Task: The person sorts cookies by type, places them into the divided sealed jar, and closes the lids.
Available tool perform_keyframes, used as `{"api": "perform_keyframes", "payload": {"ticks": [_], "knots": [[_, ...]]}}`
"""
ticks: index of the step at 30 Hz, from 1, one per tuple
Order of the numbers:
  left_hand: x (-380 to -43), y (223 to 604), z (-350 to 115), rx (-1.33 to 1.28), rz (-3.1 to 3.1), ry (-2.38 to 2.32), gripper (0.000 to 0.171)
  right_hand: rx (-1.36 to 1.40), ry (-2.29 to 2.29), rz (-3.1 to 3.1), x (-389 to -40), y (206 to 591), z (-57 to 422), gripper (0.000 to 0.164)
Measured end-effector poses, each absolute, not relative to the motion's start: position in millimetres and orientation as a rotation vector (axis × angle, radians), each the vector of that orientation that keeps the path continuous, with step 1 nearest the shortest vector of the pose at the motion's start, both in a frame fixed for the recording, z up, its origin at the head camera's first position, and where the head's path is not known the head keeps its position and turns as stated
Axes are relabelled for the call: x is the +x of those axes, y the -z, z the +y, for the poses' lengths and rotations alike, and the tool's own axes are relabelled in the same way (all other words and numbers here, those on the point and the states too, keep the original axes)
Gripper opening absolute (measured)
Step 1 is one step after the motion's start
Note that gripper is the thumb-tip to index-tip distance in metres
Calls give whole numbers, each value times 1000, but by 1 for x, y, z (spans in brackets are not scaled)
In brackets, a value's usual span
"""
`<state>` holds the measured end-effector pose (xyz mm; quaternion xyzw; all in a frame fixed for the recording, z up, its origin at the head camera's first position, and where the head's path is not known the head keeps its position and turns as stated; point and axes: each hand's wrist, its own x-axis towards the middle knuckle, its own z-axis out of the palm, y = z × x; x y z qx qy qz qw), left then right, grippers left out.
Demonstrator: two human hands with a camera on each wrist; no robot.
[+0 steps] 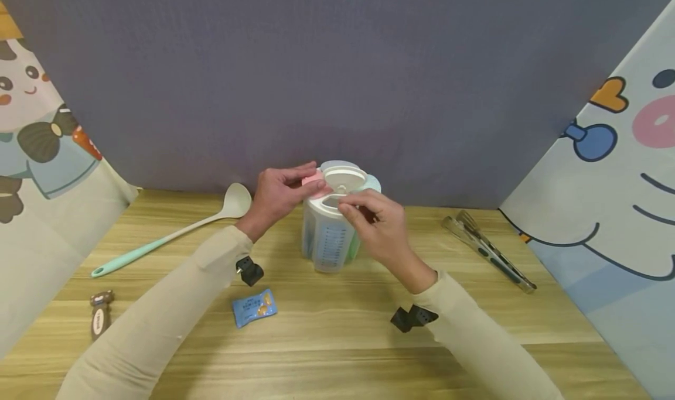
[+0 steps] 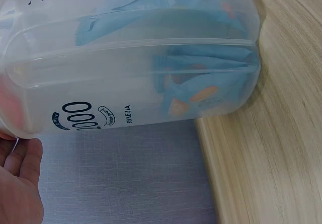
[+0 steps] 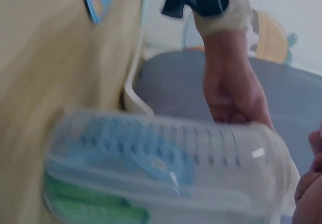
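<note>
A clear plastic storage container (image 1: 329, 245) with several compartments and measuring marks stands upright on the table. Blue snack packets (image 2: 206, 83) show through its wall in the left wrist view, and green packets (image 3: 95, 209) in the right wrist view. At its top left, my left hand (image 1: 275, 194) pinches the pink lid (image 1: 313, 178) between thumb and fingers. My right hand (image 1: 382, 221) has curled fingers, its thumb and forefinger close together beside the uncovered front opening (image 1: 331, 201). Whether anything lies between those fingertips cannot be made out. A mint-green lid (image 1: 373, 183) shows at the right.
A ladle (image 1: 184, 230) with a mint handle lies left of the container. One blue snack packet (image 1: 255, 308) rests between the forearms. Metal tongs (image 1: 490, 250) lie at the right, and a brown bear-shaped item (image 1: 100, 315) at the left. A grey panel (image 1: 337, 84) stands behind.
</note>
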<state>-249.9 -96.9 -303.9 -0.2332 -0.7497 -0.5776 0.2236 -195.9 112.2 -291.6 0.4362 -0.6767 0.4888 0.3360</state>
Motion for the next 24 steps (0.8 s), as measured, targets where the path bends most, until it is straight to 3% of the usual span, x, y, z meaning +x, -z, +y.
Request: {"api": "perform_keyframes", "payload": {"ticks": [6,11,15,24], "knots": [[-251,304,-96,-646,-2040,1589,34,1265,-1347,-1754,-185,317,97,28],[-251,305,-96,-650,-2023,1613,32,1349,-1394,-1861,-180,347,85,5],[-251,305,-97,-664,-2022,1626,35,1351,-1431,-1991,-177,368,74,11],[-251,305,-96,-652,-2046,1615,37,1269,-1450,-2280,-175,390,54,8]]}}
